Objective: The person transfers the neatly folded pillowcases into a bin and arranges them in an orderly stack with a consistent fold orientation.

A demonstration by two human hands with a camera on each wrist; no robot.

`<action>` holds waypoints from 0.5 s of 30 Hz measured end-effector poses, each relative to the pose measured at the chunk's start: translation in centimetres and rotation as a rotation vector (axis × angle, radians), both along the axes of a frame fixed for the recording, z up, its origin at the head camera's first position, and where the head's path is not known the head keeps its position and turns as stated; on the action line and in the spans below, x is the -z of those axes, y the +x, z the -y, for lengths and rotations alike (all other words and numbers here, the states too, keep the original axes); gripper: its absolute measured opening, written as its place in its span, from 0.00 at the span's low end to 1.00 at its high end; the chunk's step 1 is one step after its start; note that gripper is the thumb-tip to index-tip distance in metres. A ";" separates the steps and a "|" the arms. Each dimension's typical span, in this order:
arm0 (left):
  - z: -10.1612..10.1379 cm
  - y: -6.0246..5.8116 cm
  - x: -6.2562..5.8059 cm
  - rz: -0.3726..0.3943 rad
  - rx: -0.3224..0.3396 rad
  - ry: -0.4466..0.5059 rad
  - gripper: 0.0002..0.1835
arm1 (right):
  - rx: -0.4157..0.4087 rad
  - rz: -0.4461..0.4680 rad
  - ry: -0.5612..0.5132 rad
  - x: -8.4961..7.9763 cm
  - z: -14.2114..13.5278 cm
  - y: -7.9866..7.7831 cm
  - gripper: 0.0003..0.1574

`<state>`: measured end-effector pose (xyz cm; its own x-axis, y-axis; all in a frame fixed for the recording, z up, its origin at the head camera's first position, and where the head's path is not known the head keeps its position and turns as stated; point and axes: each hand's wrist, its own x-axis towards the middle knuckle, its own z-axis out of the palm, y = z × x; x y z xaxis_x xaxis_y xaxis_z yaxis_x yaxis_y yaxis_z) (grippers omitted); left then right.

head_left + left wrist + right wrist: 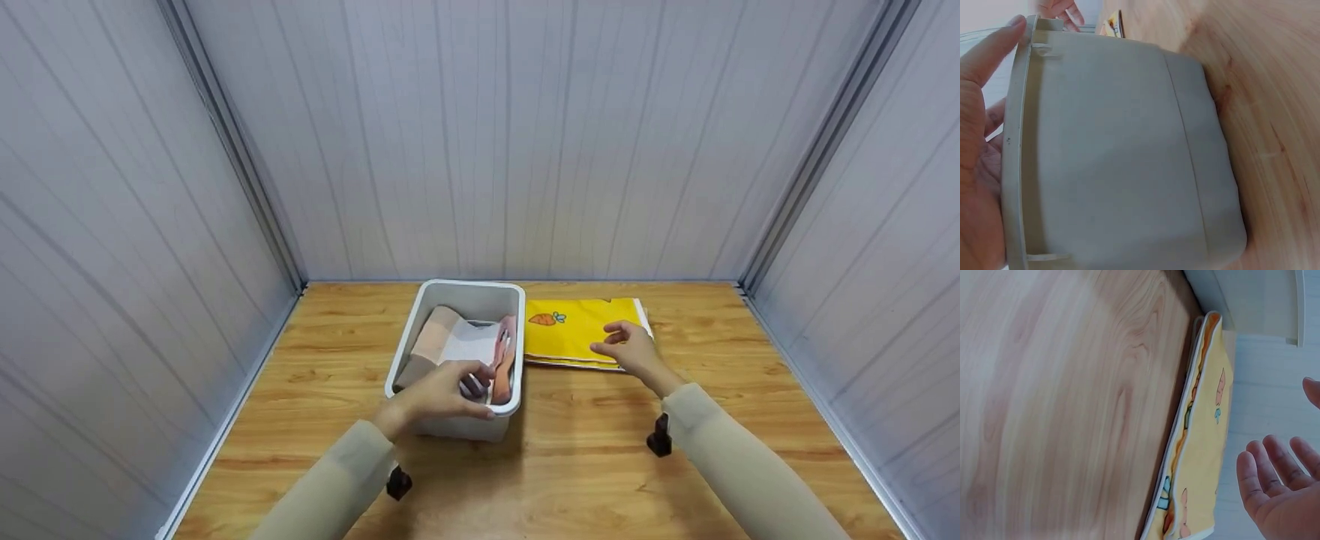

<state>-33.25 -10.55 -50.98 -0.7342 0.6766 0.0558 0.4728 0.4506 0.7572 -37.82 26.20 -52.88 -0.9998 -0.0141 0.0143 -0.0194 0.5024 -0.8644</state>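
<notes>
A white plastic bin (466, 433) stands on the wooden table with folded cloths inside: a beige, brown and white one (439, 335) and a pink and orange one (504, 382). My left hand (442, 390) is at its near rim, fingers loosely bent over the inside. In the left wrist view the thumb (994, 50) lies across the rim's corner; nothing shows held. To the bin's right lies a folded yellow cloth (577, 334) with a carrot print and white edging. Over its right part hovers my right hand (634, 352), fingers relaxed and apart, as the right wrist view (1286, 489) also shows.
Pale panelled walls enclose the wooden table (337, 337) at the back (480, 150), left (97, 262) and right (885, 262). The bin's right side stands against the yellow cloth's left edge.
</notes>
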 end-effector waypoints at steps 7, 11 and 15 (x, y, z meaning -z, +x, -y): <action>0.0 0.0 0.5 0.007 0.013 0.006 0.31 | 0.040 0.042 -0.018 1.0 -1.7 0.1 0.34; 0.1 0.1 0.6 -0.008 0.018 0.027 0.28 | 0.053 0.029 -0.019 1.4 -2.4 0.2 0.33; 0.1 0.1 0.5 -0.022 0.019 0.038 0.27 | 0.074 -0.003 -0.014 1.9 -3.1 0.2 0.33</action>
<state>-33.16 -10.66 -51.47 -0.7199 0.6871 0.0982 0.4978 0.4125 0.7629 -37.61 29.27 -54.79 -0.9981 0.0598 0.0165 0.0150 0.4902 -0.8715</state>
